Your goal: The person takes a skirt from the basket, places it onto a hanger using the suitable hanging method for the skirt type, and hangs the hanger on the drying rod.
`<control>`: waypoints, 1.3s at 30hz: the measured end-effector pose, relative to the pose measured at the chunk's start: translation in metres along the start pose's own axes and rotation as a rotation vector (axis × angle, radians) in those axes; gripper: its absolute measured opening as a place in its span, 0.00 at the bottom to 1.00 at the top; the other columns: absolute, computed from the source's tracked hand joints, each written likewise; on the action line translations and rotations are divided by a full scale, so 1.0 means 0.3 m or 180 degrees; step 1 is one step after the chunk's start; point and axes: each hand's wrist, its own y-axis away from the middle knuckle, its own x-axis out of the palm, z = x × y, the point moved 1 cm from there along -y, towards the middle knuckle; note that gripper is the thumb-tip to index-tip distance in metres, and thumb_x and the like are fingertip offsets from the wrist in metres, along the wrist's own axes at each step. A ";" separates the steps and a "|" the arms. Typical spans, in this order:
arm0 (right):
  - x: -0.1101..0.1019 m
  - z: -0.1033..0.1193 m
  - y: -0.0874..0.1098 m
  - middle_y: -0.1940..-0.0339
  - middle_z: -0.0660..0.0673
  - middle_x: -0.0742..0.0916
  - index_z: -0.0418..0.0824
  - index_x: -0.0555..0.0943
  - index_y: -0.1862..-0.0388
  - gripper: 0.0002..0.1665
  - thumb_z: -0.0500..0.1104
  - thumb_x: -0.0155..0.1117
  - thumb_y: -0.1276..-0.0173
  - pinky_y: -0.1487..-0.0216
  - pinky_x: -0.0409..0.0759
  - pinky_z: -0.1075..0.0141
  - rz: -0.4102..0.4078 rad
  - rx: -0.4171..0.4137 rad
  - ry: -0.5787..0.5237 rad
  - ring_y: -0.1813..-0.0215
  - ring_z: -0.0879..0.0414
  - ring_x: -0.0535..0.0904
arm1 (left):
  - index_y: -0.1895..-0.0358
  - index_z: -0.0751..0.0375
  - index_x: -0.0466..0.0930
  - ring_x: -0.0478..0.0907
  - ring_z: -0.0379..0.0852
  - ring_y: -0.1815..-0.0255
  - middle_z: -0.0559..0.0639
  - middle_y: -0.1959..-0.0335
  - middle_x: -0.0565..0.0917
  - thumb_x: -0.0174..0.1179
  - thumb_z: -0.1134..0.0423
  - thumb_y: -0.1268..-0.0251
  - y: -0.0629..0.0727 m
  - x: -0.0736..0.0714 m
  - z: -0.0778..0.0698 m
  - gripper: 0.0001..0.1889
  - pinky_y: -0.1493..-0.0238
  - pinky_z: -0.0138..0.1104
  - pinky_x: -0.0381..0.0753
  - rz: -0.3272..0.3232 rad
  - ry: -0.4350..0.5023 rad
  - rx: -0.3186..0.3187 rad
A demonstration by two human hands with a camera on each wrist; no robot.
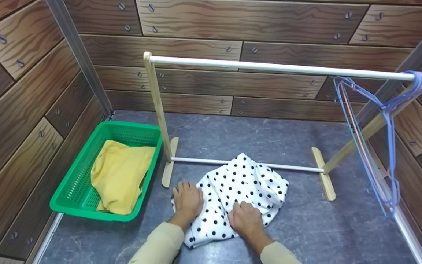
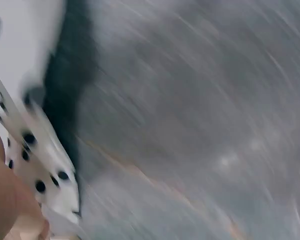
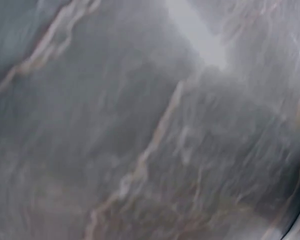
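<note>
A crumpled white cloth with black polka dots (image 1: 242,183) lies spread on the floor in front of me. At its left edge my left hand (image 1: 188,200) grips the fabric with bent fingers. My right hand (image 1: 247,219) is bunched on the cloth's near right part, holding a fold of it. In the left wrist view, part of the left hand (image 2: 15,205) appears beside the dotted fabric (image 2: 55,172), which stands up a little off the floor. The right wrist view is almost all floor, so the right hand's grip is hidden there.
A wooden rack with a white top rail (image 1: 269,66) stands just beyond the cloth, its lower bar (image 1: 203,160) partly covered by it. Blue and pink hangers (image 1: 390,110) hang at its right end. Left stands a green basket (image 1: 75,172) holding yellow cloth (image 1: 123,176). Wood-patterned walls surround the floor.
</note>
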 end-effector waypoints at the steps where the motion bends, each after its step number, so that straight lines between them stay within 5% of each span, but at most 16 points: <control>1: 0.000 0.005 -0.004 0.87 0.49 0.68 0.46 0.65 0.86 0.17 0.46 0.57 0.42 0.87 0.59 0.62 0.0057 0.0050 0.0007 0.86 0.54 0.62 | 0.53 0.69 0.79 0.72 0.60 0.44 0.65 0.48 0.79 0.50 0.50 0.26 -0.005 0.005 -0.010 0.21 0.44 0.54 0.66 -0.0106 0.0124 -0.0158; 4: -0.006 0.020 -0.016 0.88 0.50 0.67 0.48 0.64 0.86 0.18 0.45 0.57 0.41 0.86 0.57 0.64 0.0198 0.0186 0.0017 0.86 0.56 0.59 | 0.50 0.69 0.78 0.71 0.62 0.44 0.66 0.47 0.77 0.52 0.49 0.27 -0.006 0.036 -0.022 0.22 0.41 0.56 0.64 -0.0393 0.0328 -0.0455; 7: -0.012 0.036 -0.022 0.88 0.50 0.67 0.47 0.64 0.86 0.18 0.45 0.58 0.41 0.86 0.57 0.64 0.0222 0.0229 0.0043 0.86 0.56 0.59 | 0.49 0.68 0.77 0.72 0.62 0.45 0.66 0.49 0.77 0.52 0.48 0.28 0.008 0.076 -0.009 0.23 0.41 0.57 0.65 -0.0598 0.0323 -0.0516; 15: -0.036 0.055 -0.040 0.87 0.48 0.69 0.46 0.65 0.85 0.17 0.46 0.59 0.42 0.87 0.62 0.61 0.0082 0.0042 0.0006 0.86 0.53 0.64 | 0.65 0.64 0.75 0.73 0.60 0.56 0.61 0.64 0.78 0.50 0.49 0.26 0.017 0.098 0.021 0.19 0.48 0.55 0.66 -0.1287 0.0267 0.0043; 18: -0.050 0.050 -0.039 0.88 0.48 0.68 0.45 0.65 0.85 0.18 0.46 0.59 0.40 0.85 0.62 0.60 0.0384 0.0020 -0.0072 0.86 0.53 0.63 | 0.67 0.63 0.75 0.73 0.60 0.57 0.61 0.67 0.79 0.50 0.50 0.27 0.022 0.103 0.016 0.19 0.50 0.54 0.67 -0.1421 0.0256 0.0242; 24: -0.076 0.036 -0.052 0.88 0.50 0.68 0.46 0.67 0.83 0.19 0.48 0.52 0.33 0.82 0.62 0.60 0.1439 0.0064 -0.0374 0.86 0.55 0.61 | 0.66 0.63 0.78 0.74 0.58 0.60 0.58 0.67 0.78 0.54 0.49 0.30 0.036 0.127 0.017 0.18 0.51 0.53 0.68 -0.1642 0.0153 0.0551; 27: -0.088 0.025 -0.078 0.89 0.52 0.69 0.47 0.67 0.83 0.19 0.49 0.51 0.31 0.81 0.64 0.61 0.1617 -0.0023 -0.0504 0.85 0.57 0.62 | 0.68 0.62 0.75 0.72 0.56 0.65 0.56 0.71 0.75 0.54 0.50 0.31 0.039 0.132 0.018 0.17 0.53 0.49 0.69 -0.1716 0.0178 0.0697; 30: -0.097 0.016 -0.118 0.88 0.52 0.70 0.47 0.68 0.83 0.19 0.48 0.54 0.31 0.83 0.64 0.63 0.1258 -0.0288 -0.0438 0.86 0.58 0.62 | 0.71 0.61 0.71 0.70 0.53 0.71 0.54 0.75 0.72 0.55 0.53 0.31 0.043 0.134 0.013 0.15 0.59 0.45 0.69 -0.1811 0.0282 0.0822; 35: -0.108 0.015 -0.214 0.83 0.49 0.74 0.46 0.73 0.77 0.13 0.48 0.61 0.35 0.82 0.69 0.63 0.0231 -0.0695 -0.0135 0.82 0.55 0.68 | 0.68 0.62 0.73 0.70 0.53 0.72 0.53 0.75 0.73 0.55 0.54 0.32 0.046 0.131 -0.005 0.13 0.62 0.43 0.69 -0.1902 0.0390 0.0925; 39: -0.104 0.024 -0.288 0.71 0.47 0.78 0.43 0.76 0.65 0.09 0.48 0.60 0.34 0.69 0.75 0.60 0.0149 -0.0771 0.0002 0.69 0.52 0.74 | 0.65 0.61 0.76 0.72 0.53 0.69 0.54 0.73 0.76 0.53 0.55 0.31 0.042 0.126 -0.022 0.13 0.60 0.44 0.69 -0.1889 0.0407 0.0986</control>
